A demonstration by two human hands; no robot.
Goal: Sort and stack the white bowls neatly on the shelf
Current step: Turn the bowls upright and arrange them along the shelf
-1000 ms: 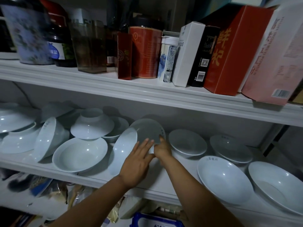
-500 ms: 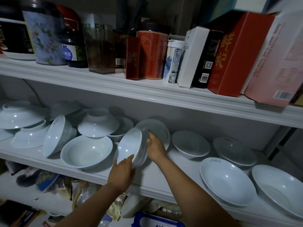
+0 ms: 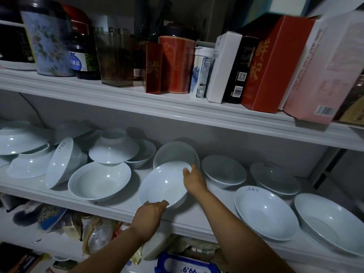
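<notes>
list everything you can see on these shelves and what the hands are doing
held bowl: one, white, tilted at the middle shelf's front, gripped by both hands
bowl on edge: one, white, right behind it
other white bowls: about a dozen, middle shelf; jumbled and some upside down on the left, upright on the right
middle shelf: white
floral tin: one, blue, top shelf left
clear container: one, brownish, top shelf
red canister: one, top shelf centre
boxes: white, black, red, pink, top shelf right
packets: several, mixed colours, below
left hand: on the bowl's near rim
right hand: on its far rim
</notes>
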